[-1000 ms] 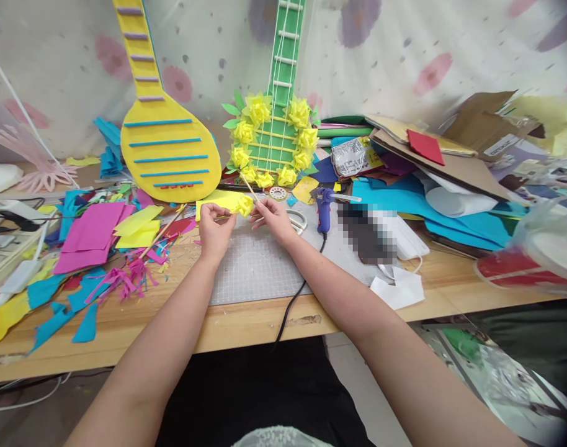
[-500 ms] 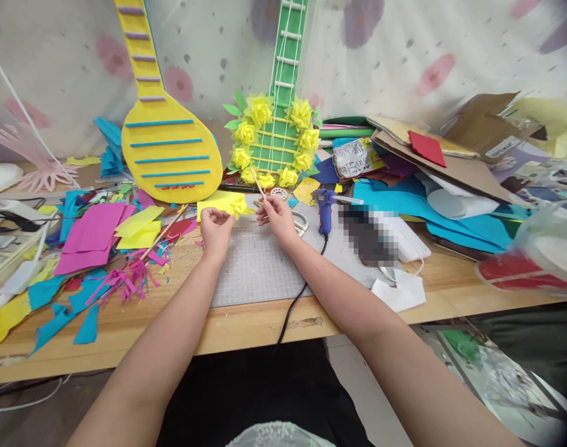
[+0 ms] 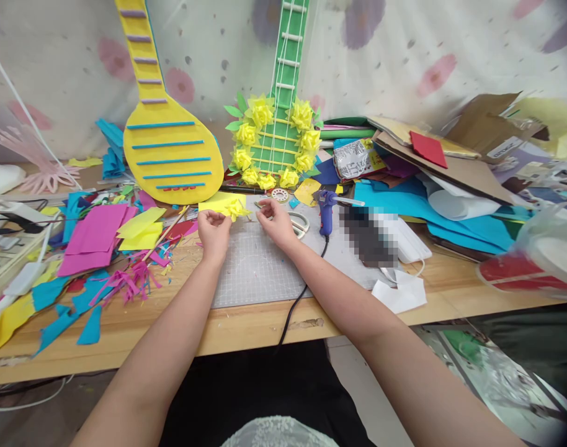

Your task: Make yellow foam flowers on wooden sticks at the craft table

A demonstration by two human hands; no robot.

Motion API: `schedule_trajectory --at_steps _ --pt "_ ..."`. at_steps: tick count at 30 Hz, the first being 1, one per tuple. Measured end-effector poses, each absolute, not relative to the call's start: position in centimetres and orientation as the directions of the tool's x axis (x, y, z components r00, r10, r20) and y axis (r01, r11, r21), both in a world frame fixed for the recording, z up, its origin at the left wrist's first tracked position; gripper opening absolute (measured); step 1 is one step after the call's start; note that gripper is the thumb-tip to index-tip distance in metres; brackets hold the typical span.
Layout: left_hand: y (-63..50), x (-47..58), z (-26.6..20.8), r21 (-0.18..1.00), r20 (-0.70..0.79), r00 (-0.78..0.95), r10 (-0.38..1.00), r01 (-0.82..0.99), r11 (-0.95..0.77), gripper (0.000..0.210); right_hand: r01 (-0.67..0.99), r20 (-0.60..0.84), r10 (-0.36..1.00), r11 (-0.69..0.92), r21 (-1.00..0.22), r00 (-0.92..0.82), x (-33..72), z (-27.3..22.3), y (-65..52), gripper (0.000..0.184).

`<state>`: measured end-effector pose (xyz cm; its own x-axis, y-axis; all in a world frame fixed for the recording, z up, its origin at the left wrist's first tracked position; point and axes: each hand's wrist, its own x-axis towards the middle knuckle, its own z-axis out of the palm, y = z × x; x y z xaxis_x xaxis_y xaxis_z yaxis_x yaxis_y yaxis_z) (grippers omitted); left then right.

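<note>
My left hand (image 3: pixel 214 234) pinches a yellow paper flower (image 3: pixel 237 210) by its left side, just over the grey cutting mat (image 3: pixel 258 273). Close by on the right, my right hand (image 3: pixel 276 222) is closed with fingertips together on a thin stick (image 3: pixel 258 205); only a short end of it shows. A yellow paper sheet (image 3: pixel 213 203) lies behind the flower. White-handled scissors (image 3: pixel 303 225) rest beside my right hand, partly covered by it. Behind both hands leans a green paper guitar (image 3: pixel 283 115) ringed with similar yellow flowers.
A blue glue gun (image 3: pixel 326 214) stands on the mat's right, its black cord (image 3: pixel 293 307) running off the front edge. A yellow paper lute (image 3: pixel 172 146) leans at the back left. Paper scraps (image 3: pixel 95 236) crowd the left; cardboard (image 3: pixel 444 167) and a lidded cup (image 3: pixel 535 264) are on the right.
The stick in my right hand stood up and pointed to the guitar; now it is turned down and mostly hidden. My left hand with the flower has shifted slightly left.
</note>
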<state>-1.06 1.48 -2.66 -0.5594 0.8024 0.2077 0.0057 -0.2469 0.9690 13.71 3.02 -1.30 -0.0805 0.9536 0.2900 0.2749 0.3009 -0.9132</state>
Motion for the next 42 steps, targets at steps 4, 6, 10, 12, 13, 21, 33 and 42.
schedule_trajectory --at_steps 4,6,10,12,13,21,33,42 --pt "0.8 -0.5 -2.1 0.949 0.313 -0.479 0.82 0.115 -0.295 0.033 0.463 0.354 0.928 0.367 -0.807 -0.119 13.2 -0.4 2.0 0.026" --pt "0.4 -0.1 -1.8 0.932 0.361 -0.437 0.824 0.165 -0.321 0.033 0.535 0.342 0.931 0.354 -0.767 -0.125 13.0 -0.1 1.5 0.026" --pt "-0.2 0.2 -1.5 0.917 0.396 -0.406 0.824 0.217 -0.334 0.031 0.578 0.304 0.945 0.316 -0.752 -0.121 12.7 0.0 1.0 0.029" --pt "-0.2 0.2 -1.6 0.918 0.395 -0.414 0.82 0.223 -0.329 0.031 0.577 0.283 0.952 0.296 -0.761 -0.115 12.6 -0.1 1.0 0.032" --pt "-0.2 0.2 -1.6 0.919 0.392 -0.419 0.819 0.222 -0.327 0.031 0.579 0.281 0.953 0.291 -0.762 -0.11 12.6 -0.2 1.0 0.035" --pt "-0.3 0.2 -1.5 0.921 0.385 -0.404 0.83 0.224 -0.318 0.03 0.616 0.288 0.955 0.271 -0.739 -0.075 12.3 -0.5 1.2 0.036" --pt "0.9 -1.3 -2.8 0.963 0.261 -0.498 0.827 0.07 -0.262 0.03 0.672 0.358 0.922 0.358 -0.648 -0.147 13.3 -1.3 2.4 0.023" --pt "1.3 -1.5 -3.3 0.967 0.257 -0.503 0.825 0.129 -0.222 0.029 0.696 0.42 0.896 0.394 -0.6 -0.144 12.7 0.8 3.1 0.019"
